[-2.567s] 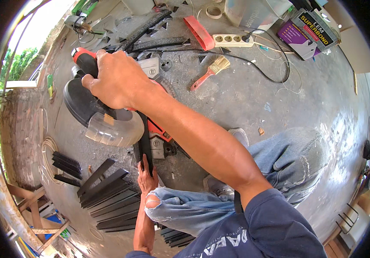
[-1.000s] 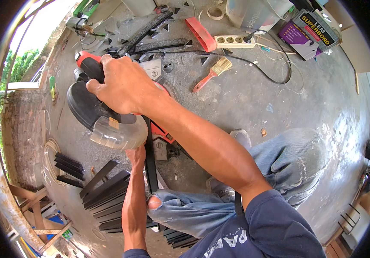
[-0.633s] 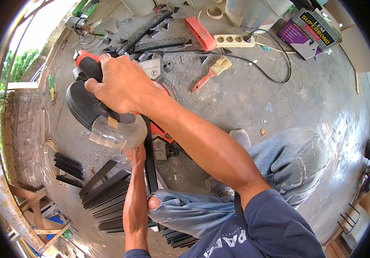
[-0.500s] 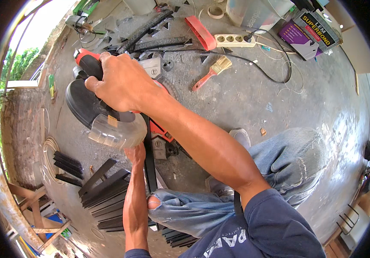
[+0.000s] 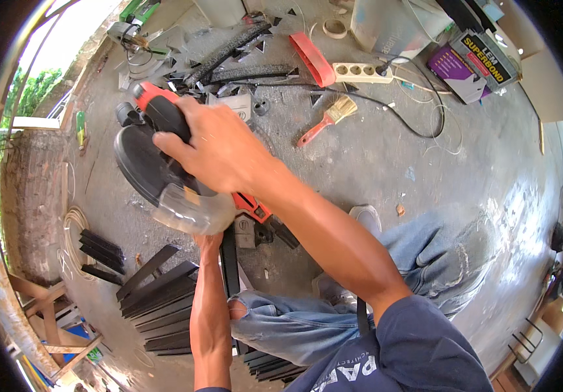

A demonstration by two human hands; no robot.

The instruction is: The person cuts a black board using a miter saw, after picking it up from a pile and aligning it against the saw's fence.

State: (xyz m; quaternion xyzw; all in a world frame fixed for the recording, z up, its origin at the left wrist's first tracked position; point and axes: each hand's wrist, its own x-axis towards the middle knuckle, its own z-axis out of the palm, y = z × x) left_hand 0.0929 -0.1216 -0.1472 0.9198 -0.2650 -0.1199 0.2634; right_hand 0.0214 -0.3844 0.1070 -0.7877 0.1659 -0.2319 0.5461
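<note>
My right hand (image 5: 226,147) is closed around the black and red handle of a miter saw (image 5: 134,160). The saw's round black guard hangs below that hand, with a clear plastic guard (image 5: 193,212) at its near side. Just under the clear guard is my left hand (image 5: 208,242), its fingers hidden behind the guard. A long black strip (image 5: 229,261) runs from the saw toward my knee, right beside the left hand. The saw's grey and red base (image 5: 250,209) shows partly past my right forearm. The blade and the cutting spot are hidden.
Several black strips (image 5: 160,287) lie fanned out near left. Beyond the saw are small black offcuts (image 5: 258,46), a paintbrush (image 5: 327,121), a power strip (image 5: 363,72) with a black cord, and a red hollow piece (image 5: 312,59). A purple and black box (image 5: 471,65) stands far right.
My right hand and the saw head have shifted a little to the right and nearer. The left hand stays beside the black strip. The whole view has shifted slightly.
</note>
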